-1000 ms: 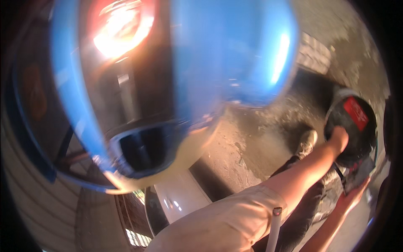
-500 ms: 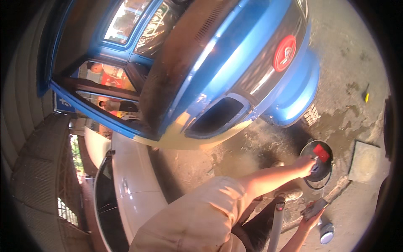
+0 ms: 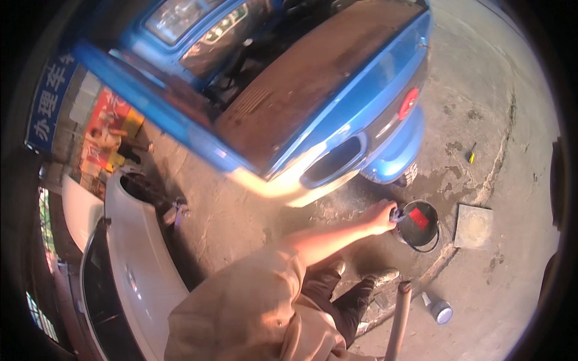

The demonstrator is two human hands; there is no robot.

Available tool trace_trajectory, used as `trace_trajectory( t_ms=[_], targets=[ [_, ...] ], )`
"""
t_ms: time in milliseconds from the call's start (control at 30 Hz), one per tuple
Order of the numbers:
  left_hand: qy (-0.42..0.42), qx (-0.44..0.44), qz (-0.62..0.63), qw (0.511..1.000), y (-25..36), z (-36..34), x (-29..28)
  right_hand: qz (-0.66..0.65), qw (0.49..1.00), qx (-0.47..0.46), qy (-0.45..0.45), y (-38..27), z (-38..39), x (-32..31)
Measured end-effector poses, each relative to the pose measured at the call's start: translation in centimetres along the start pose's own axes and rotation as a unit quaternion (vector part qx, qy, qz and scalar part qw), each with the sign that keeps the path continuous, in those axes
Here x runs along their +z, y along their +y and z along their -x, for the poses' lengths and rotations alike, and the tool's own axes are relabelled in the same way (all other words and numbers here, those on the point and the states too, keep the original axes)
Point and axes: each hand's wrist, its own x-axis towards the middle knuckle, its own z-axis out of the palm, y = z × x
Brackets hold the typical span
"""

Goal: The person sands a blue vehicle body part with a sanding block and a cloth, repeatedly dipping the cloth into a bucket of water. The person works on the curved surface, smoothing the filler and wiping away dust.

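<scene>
My left hand [image 3: 382, 218] is closed around a small dark bluish piece [image 3: 396, 215] at the left rim of a black bucket [image 3: 425, 243]; its kind I cannot make out. Inside the bucket lies a flat red piece [image 3: 418, 218], beyond my fingertips. My right hand is out of the picture. Ahead of my arm is the corner of a blue vehicle [image 3: 379, 102], where cream-coloured patches [image 3: 265, 185] border a dark oval opening [image 3: 334, 162].
A square grey slab [image 3: 474, 227] lies right of the bucket. Nearer stand a small can [image 3: 442, 313] and a pale pole [image 3: 398, 322]. A yellow-handled tool [image 3: 472, 155] lies on the concrete. At left are a white car [image 3: 141, 271] and another person [image 3: 108, 141].
My right hand, which held a flat grey block, has left the picture. The view has shifted, bringing the bucket further left. My left hand now sits at the bucket's left rim.
</scene>
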Motion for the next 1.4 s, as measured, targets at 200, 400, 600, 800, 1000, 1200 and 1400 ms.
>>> trace_trajectory(
  t_ms=[200, 400, 600, 800, 1000, 1200, 1400],
  targets=[
    [0.034, 0.107, -0.003, 0.994, 4.3, 6.9, -11.4, -0.056, 0.998, 0.026, -0.029, 7.7, 10.6, -1.7],
    [0.038, 0.233, -0.105, 0.966, 6.6, 13.2, -22.9, -0.116, 0.989, -0.005, -0.087, 9.9, 14.7, -3.8],
    [0.111, 0.307, -0.207, 0.922, 9.1, 19.5, -34.8, -0.197, 0.971, -0.076, -0.109, 11.9, 12.7, -4.2],
    [0.194, 0.332, -0.412, 0.826, 11.3, 23.6, -46.7, -0.193, 0.975, -0.102, -0.046, 21.4, 9.6, -7.6],
    [0.155, 0.337, -0.548, 0.75, 9.1, 22.3, -53.0, -0.107, 0.994, -0.029, -0.012, 33.4, 12.9, -8.5],
    [0.051, 0.414, -0.616, 0.668, 7.9, 21.4, -53.6, -0.048, 0.995, -0.052, 0.072, 39.5, 18.1, -5.0],
    [-0.067, 0.478, -0.613, 0.625, 8.4, 19.0, -54.0, 0.004, 0.988, -0.155, -0.002, 36.7, 23.0, 7.4]
  ],
)
